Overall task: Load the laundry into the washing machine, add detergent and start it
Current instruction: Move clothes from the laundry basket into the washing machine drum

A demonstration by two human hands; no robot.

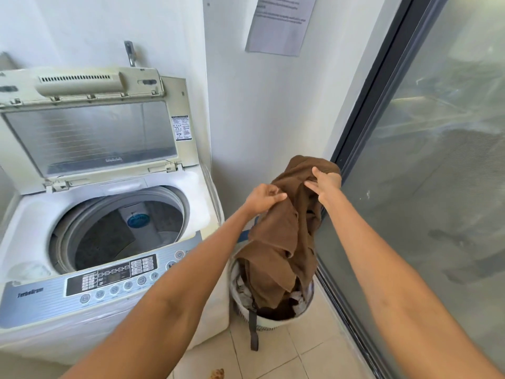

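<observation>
Your left hand (262, 199) and right hand (325, 184) both pinch the top of a brown garment (284, 236), fingers curled into the cloth, holding it up so that its lower folds hang down into the laundry basket (262, 321) directly below your hands. More laundry, light and dark pieces, lies in that basket under the garment. The washing machine (109, 242) stands to the left of your left hand with its lid (93, 132) raised and the drum (123, 228) open; something dark appears to lie at the bottom. To do this step well, lift until the hem clears the basket rim, so nothing else drags out, then swing the garment left over the drum and let it fall loosely, not bunched. On the control panel (109, 274), below your left forearm, "TurboDrum" can be read at the left end. The sticker on the lid and the paper notice (278, 26) on the wall above your hands are too small to read.
</observation>
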